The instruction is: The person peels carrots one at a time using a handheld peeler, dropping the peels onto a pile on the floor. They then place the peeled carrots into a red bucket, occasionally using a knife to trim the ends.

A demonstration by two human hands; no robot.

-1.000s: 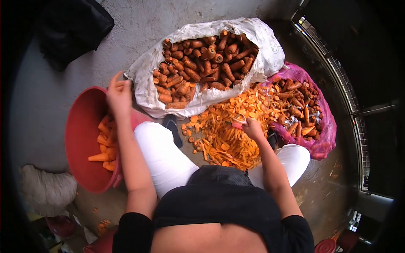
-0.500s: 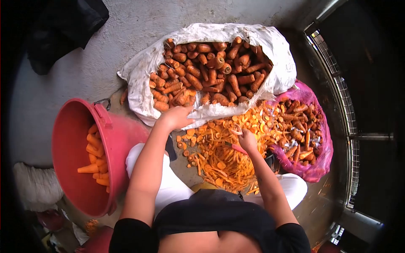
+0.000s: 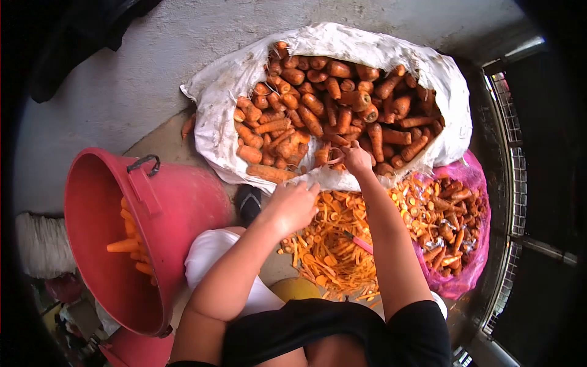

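A large white woven sack [image 3: 215, 131] lies with its mouth open, full of unpeeled carrots [image 3: 312, 105]. My left hand [image 3: 292, 207] is at the sack's near rim, fingers curled against the fabric; the fingertips are partly hidden. Just inside the rim, my right hand [image 3: 357, 159] is closed around a pale, loop-shaped peeler [image 3: 335, 157], close to the nearest carrots. Below both hands spreads a heap of orange peelings and cut ends [image 3: 327, 254]. A knife with a pinkish handle [image 3: 362, 244] lies on that heap, partly covered by my right forearm.
To the left, a tilted red tub [image 3: 183, 196] holds peeled carrots [image 3: 129, 244]. At right stands a pink mesh bag [image 3: 476, 244] with small carrots and scraps. Metal grating [image 3: 518, 177] runs along the right side. A dark shoe [image 3: 249, 203] is near the tub.
My right hand has moved up from the peelings to the sack's mouth, still holding the peeler. My left hand has shifted right and down along the rim. The view has moved too.
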